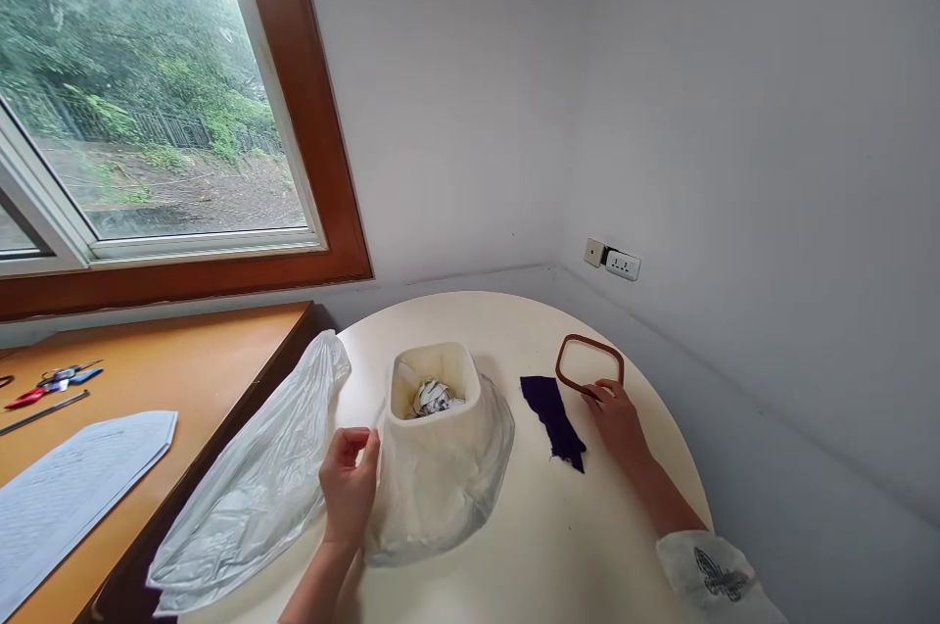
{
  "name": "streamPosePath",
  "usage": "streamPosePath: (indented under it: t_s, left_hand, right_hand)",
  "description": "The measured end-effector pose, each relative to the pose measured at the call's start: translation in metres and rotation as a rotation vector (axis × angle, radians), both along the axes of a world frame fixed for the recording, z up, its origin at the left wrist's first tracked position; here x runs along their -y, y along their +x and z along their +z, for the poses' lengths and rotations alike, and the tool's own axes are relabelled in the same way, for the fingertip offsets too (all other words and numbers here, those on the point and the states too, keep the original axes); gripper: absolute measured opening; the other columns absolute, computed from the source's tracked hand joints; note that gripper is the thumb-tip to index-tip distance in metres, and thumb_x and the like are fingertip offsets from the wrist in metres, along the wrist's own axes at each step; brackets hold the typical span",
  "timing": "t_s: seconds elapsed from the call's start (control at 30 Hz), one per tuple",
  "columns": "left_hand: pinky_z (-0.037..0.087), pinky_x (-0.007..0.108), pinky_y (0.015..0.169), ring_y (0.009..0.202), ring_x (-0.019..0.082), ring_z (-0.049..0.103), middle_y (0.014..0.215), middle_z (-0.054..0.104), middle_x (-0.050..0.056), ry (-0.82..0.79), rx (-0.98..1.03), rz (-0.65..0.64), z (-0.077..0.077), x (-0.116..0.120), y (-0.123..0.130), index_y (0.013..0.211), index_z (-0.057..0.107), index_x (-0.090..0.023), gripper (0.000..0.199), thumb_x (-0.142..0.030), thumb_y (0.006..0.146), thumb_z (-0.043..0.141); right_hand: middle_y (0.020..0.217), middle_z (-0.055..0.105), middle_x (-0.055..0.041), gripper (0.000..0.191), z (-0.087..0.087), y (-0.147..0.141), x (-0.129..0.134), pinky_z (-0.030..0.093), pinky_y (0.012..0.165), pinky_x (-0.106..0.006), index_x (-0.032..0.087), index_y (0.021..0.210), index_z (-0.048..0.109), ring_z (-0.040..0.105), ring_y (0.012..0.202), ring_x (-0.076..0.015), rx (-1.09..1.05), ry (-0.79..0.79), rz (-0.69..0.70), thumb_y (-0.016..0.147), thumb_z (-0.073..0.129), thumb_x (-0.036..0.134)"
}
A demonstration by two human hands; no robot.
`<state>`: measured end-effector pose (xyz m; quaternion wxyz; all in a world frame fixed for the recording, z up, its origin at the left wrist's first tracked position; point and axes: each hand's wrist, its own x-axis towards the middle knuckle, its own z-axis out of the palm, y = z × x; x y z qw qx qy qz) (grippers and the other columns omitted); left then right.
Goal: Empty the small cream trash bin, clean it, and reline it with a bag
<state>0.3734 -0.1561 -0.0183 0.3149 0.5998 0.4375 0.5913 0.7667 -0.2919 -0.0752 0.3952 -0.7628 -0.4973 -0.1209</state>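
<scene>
A cream bin (433, 448) stands upright on the round table, with crumpled paper (433, 398) inside it. A translucent plastic bag (493, 492) hangs around the bin's outer sides, below its rim. Thumb and forefinger of my left hand (349, 485) are pinched at the left side of this bag; the exact grip is partly hidden. My right hand (617, 418) grips the near edge of a brown rounded-square ring (591, 342), which lies low at the table's right side. Between the bin and my right hand lies a dark purple cloth scrap (554, 418).
Another translucent plastic bag (257, 487) is spread along the left edge of the round table (470, 306). On the wooden desk (212, 360) are papers (80, 497) and keys (63, 377). A wall socket (623, 264) sits behind the table.
</scene>
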Motion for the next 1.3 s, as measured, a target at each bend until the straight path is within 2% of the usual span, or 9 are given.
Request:
streamPosePath:
  t_s: [0.27,0.5,0.77,0.9,1.03,1.17,1.3]
  left_hand:
    - [0.043,0.024,0.062,0.063,0.013,0.05,0.066,0.052,-0.002,0.06,-0.007,0.01,-0.001,-0.001,0.0,0.066,0.05,-0.018,0.014,-0.027,0.07,0.061]
    - [0.04,0.024,0.061,0.063,0.012,0.049,0.065,0.051,-0.003,0.038,-0.008,0.018,0.002,0.001,0.001,0.065,0.049,-0.019,0.014,-0.024,0.07,0.061]
    - [0.04,0.023,0.061,0.062,0.012,0.049,0.064,0.051,-0.003,0.031,-0.013,0.027,0.004,0.003,0.001,0.064,0.049,-0.019,0.014,-0.024,0.069,0.061]
    - [0.04,0.024,0.06,0.062,0.012,0.049,0.064,0.051,-0.003,0.029,-0.027,0.033,0.004,0.003,0.001,0.063,0.048,-0.019,0.015,-0.025,0.07,0.06]
    - [0.04,0.024,0.059,0.06,0.012,0.048,0.062,0.049,-0.003,0.043,-0.034,0.034,0.006,0.004,0.002,0.062,0.046,-0.019,0.015,-0.025,0.07,0.058]
    - [0.039,0.023,0.058,0.058,0.012,0.046,0.06,0.047,-0.004,0.045,-0.055,0.051,0.007,0.006,0.001,0.061,0.045,-0.019,0.016,-0.023,0.07,0.057]
    - [0.039,0.023,0.058,0.058,0.011,0.046,0.059,0.046,-0.004,0.043,-0.058,0.068,0.006,0.005,0.0,0.06,0.044,-0.02,0.016,-0.021,0.069,0.056]
  right_hand:
    - [0.114,0.047,-0.0123,0.032,0.0,0.001,0.002,0.045,0.084,-0.042,0.019,0.095,0.063,0.047,0.106,-0.0266,-0.002,-0.001,-0.051,0.086,0.04,0.038]
    - [0.117,0.046,-0.0117,0.031,0.0,0.0,0.005,0.049,0.078,-0.038,0.019,0.093,0.064,0.055,0.097,-0.0235,-0.044,-0.05,-0.057,0.085,0.04,0.036]
    - [0.116,0.048,-0.012,0.03,0.002,-0.001,0.005,0.048,0.08,-0.04,0.019,0.093,0.063,0.052,0.104,-0.0259,-0.04,-0.039,-0.06,0.085,0.04,0.036]
    - [0.116,0.048,-0.0126,0.031,0.012,-0.01,0.005,0.047,0.085,-0.041,0.018,0.096,0.062,0.05,0.108,-0.0261,-0.019,-0.004,-0.032,0.086,0.04,0.037]
    - [0.119,0.047,-0.0114,0.029,0.027,-0.033,0.001,0.048,0.085,-0.039,0.02,0.1,0.059,0.048,0.112,-0.0249,0.027,0.063,0.078,0.088,0.04,0.038]
    - [0.12,0.047,-0.0102,0.026,0.042,-0.059,-0.011,0.048,0.084,-0.038,0.023,0.099,0.059,0.047,0.114,-0.0245,0.043,0.074,0.164,0.088,0.04,0.037]
    - [0.119,0.048,-0.0097,0.026,0.051,-0.073,-0.023,0.048,0.083,-0.037,0.023,0.098,0.059,0.049,0.111,-0.024,0.009,0.056,0.182,0.088,0.039,0.037]
